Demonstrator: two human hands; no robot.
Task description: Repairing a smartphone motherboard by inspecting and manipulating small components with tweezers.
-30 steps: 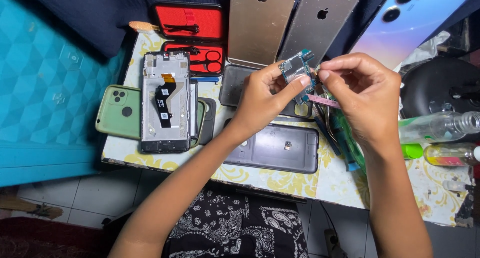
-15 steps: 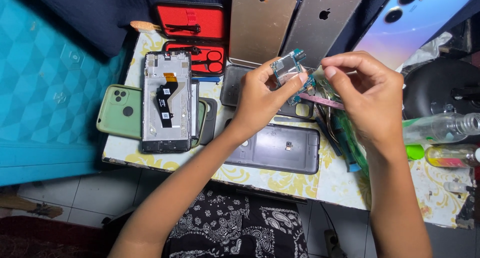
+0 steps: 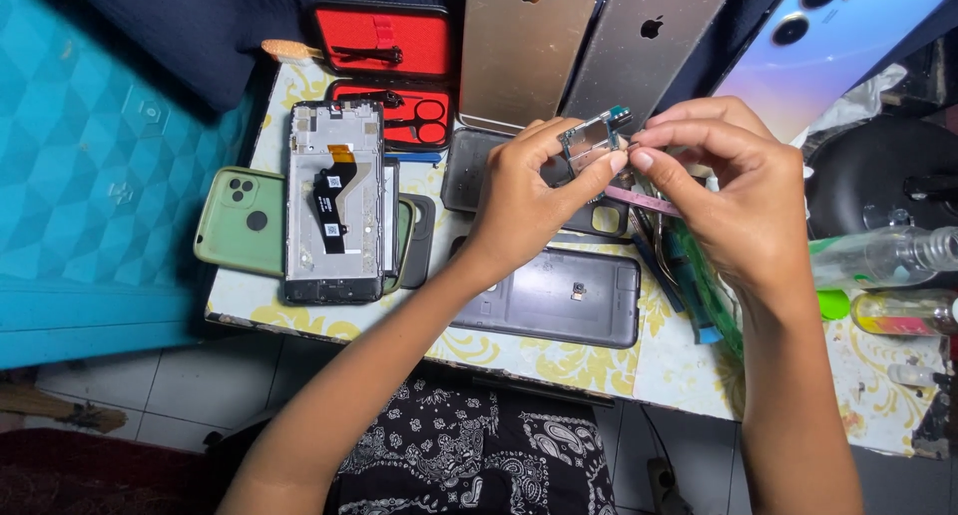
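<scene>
Green-edged circuit board (image 3: 592, 136) now sits a little higher and more upright between the fingers than half a second ago, its face turned toward the right hand, so the fine work on its top corner is under way. Left hand (image 3: 524, 191) pinches the board, thumb and forefinger closed on its lower edge. Right hand (image 3: 733, 191) has its fingertips (image 3: 647, 139) pressed together at the board's upper corner, a pink tool (image 3: 644, 202) running beneath them. Below both hands lies a dark phone back cover (image 3: 559, 297); left of them, an opened phone frame (image 3: 334, 201).
</scene>
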